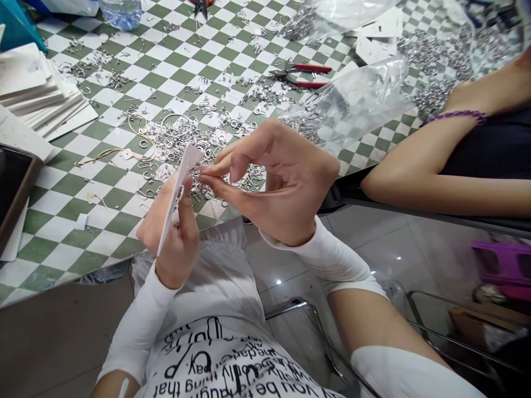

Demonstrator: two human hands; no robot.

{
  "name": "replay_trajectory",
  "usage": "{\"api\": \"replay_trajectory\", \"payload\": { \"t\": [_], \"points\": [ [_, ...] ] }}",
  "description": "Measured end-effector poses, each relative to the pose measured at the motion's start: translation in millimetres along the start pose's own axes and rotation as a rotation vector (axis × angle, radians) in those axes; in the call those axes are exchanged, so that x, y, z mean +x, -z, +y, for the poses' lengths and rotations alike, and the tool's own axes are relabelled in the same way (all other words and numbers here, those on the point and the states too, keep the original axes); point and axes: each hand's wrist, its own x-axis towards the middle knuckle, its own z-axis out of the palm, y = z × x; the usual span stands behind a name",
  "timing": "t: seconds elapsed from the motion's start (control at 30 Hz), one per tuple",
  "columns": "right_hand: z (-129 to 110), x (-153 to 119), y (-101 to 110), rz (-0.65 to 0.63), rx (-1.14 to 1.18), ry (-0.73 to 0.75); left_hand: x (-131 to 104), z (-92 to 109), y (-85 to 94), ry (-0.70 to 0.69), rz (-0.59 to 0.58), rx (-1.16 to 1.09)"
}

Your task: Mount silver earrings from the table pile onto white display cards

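My left hand (176, 232) grips a thin white card (176, 196), held tilted on edge with the thumb on its right face. A small silver metal piece (180, 192) shows against that face beside the thumb. Close to the card's right side, my right hand (286, 177) has thumb and forefinger pinched together, with a tiny silver piece (197, 172) at the tips; its exact kind is too small to tell. Under and behind both hands spreads a pile of small silver metal findings (178, 138), loops and hooks among them.
Red-handled pliers (307, 76) lie beyond my right hand near a clear plastic bag (365, 105). White cards (45, 88) are stacked at left by a phone (14, 193). A gold-coloured cord (103, 157) lies near the pile. Another person's arm (418, 166) rests at right.
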Motion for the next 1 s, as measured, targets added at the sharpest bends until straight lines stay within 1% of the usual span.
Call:
{"api": "replay_trajectory", "payload": {
  "t": [0.13, 0.27, 0.37, 0.47, 0.53, 0.6, 0.7, 0.8, 0.9, 1.0],
  "points": [
    [0.2, 1.8, -2.2, 0.016, -0.011, 0.050, -1.5, -0.8, -1.7, 0.006, -0.006, -0.118],
    [1.0, 3.3, -6.3, 0.052, 0.014, 0.107, -3.4, -2.0, -2.6, -0.011, -0.026, -0.053],
    [0.9, 2.6, -9.4, 0.059, 0.070, 0.112, -2.6, -0.3, -1.0, -0.020, -0.033, 0.019],
    [-0.1, 1.2, -11.6, 0.065, 0.088, 0.113, -1.2, 2.9, 2.7, -0.035, -0.073, 0.022],
    [-0.3, 0.4, -12.8, 0.068, 0.065, 0.117, -0.9, 4.3, 4.7, -0.025, -0.114, 0.017],
    [0.9, -0.3, -14.4, 0.050, 0.041, 0.113, -1.3, 4.6, 4.8, -0.007, -0.125, 0.021],
    [5.3, -1.7, -19.1, 0.038, 0.046, 0.106, -2.2, 3.4, 1.5, 0.003, -0.037, 0.016],
    [10.8, -3.5, -25.5, 0.100, 0.108, 0.161, -0.3, 3.6, -2.1, 0.030, 0.062, -0.035],
    [14.3, -5.9, -29.1, 0.167, 0.165, 0.209, 4.6, 7.3, -2.8, 0.088, 0.095, -0.053],
    [14.6, -7.8, -27.4, 0.167, 0.120, 0.174, 8.8, 12.0, -1.4, 0.139, 0.115, -0.014]
  ]
}}
